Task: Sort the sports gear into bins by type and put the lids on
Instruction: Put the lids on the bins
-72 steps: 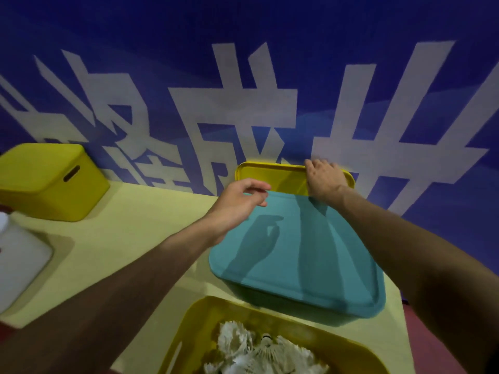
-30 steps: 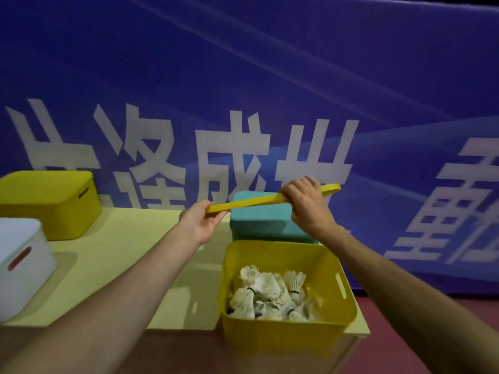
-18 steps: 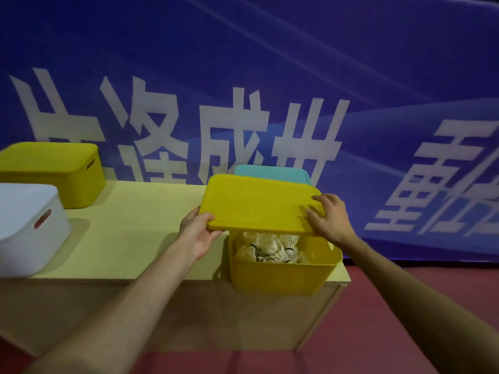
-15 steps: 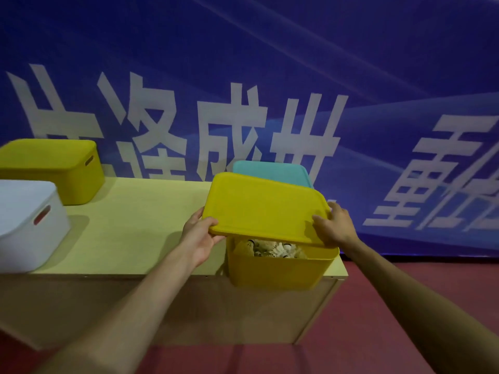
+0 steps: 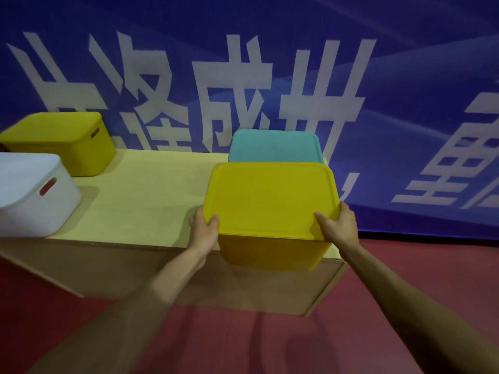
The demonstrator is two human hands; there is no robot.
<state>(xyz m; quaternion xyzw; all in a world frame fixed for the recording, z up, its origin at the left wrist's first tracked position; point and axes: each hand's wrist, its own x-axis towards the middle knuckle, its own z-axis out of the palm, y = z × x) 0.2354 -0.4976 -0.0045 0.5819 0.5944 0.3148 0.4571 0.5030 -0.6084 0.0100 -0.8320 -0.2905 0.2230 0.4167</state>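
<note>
Half a second ago the yellow lid (image 5: 270, 198) was tipped up at its near edge with shuttlecocks showing beneath. Now it lies level over the yellow bin (image 5: 272, 253) and hides them, and both hands sit at its near corners.

The left hand (image 5: 204, 233) pinches the near left corner, thumb flat on the lid's top and fingers curled under the rim against the bin's side. The right hand (image 5: 337, 228) mirrors it at the near right corner, thumb on top and fingers wrapped round the edge. I cannot tell whether the lid has seated all round. Its far edge, just in front of the teal-lidded bin (image 5: 274, 145), looks down but is not clear.

The risks, as I judge them:
- **Tipping:** The bin stands at the front right corner of the table (image 5: 143, 198), with its front wall at or slightly over the edge above the red floor (image 5: 270, 333). Pressing hard on the near corners alone could tip it forward or nudge it off and spill the load.
- **Uneven seating:** Uneven pressure could leave the far side proud, so the lid lifts once released.
- **Pinched fingers:** Fingers under the rim may be nipped as the lid snaps home.
- **Knock-on shove:** Pushing the bin back to steady it would drive the teal one toward the blue banner (image 5: 270, 76).

The far yellow bin (image 5: 62, 141) and the white bin (image 5: 29, 195) stand well apart at the left, out of harm.
</note>
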